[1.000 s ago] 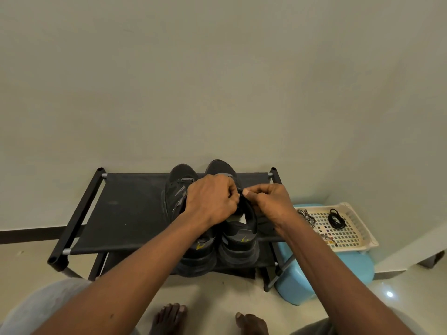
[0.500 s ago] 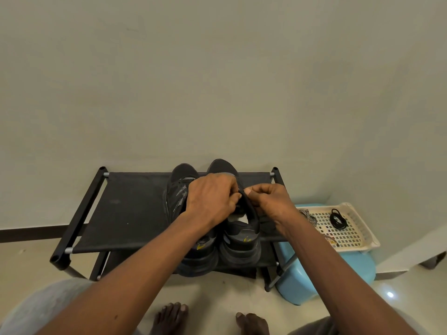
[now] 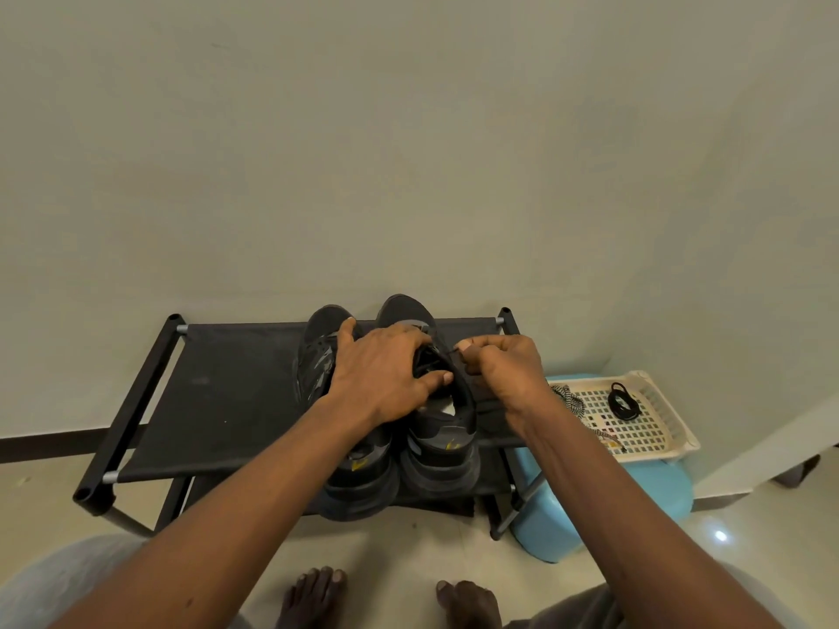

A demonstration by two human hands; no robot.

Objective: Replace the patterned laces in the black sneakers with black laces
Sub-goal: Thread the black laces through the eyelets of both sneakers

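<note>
Shoe rack (image 3: 218,401) carried both sneakers: the left sneaker (image 3: 318,356) stood at 9 o'clock of the right sneaker (image 3: 442,442), its lacing not discernible. Left grip (image 3: 383,374) was released, with spread fingers pressing the right sneaker. Right grip (image 3: 504,372) pinched a black lace (image 3: 455,352) at that shoe. At 3 o'clock, the basket (image 3: 672,429) held the patterned lace (image 3: 567,398) and a coiled spare lace (image 3: 623,401). Judgement: patterned laces removed, relacing under way, one sneaker probably outstanding

Bare arms (image 3: 218,515) and feet (image 3: 313,596), grey clothing (image 3: 59,578) at the knees.
The left hand (image 3: 381,379) and right hand (image 3: 508,370) are likewise uncovered; the clothing is plain and light grey.
</note>
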